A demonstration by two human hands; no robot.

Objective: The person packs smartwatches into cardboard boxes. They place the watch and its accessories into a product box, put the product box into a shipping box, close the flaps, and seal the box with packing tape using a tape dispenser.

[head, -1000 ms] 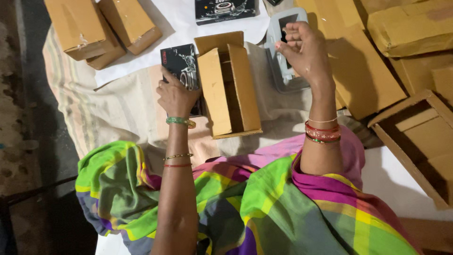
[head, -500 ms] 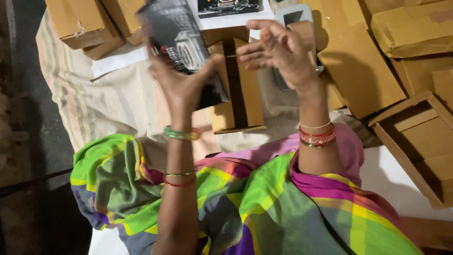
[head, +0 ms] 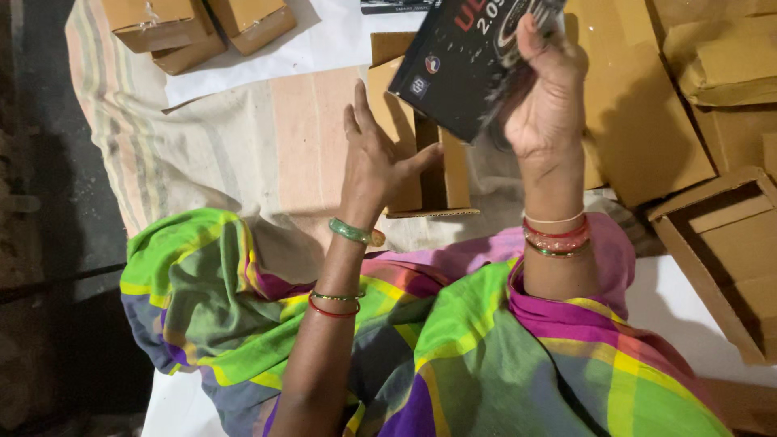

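Observation:
My right hand (head: 544,97) holds a black printed product box (head: 469,61) tilted in the air above an open brown cardboard carton (head: 409,129). My left hand (head: 374,158) is spread open just below the black box, its thumb resting against the carton's left wall. The carton lies on a striped cloth in front of my lap. Both wrists wear green and red bangles.
Closed brown cartons (head: 190,24) sit at the top left on white paper. Flat and folded cardboard pieces (head: 647,121) pile at the right, with an open empty carton (head: 720,251) at the right edge. A bright striped garment (head: 453,356) covers my lap.
The black box passed from my left hand to my right hand and moved up to the right. My left hand let go and dropped toward the open carton.

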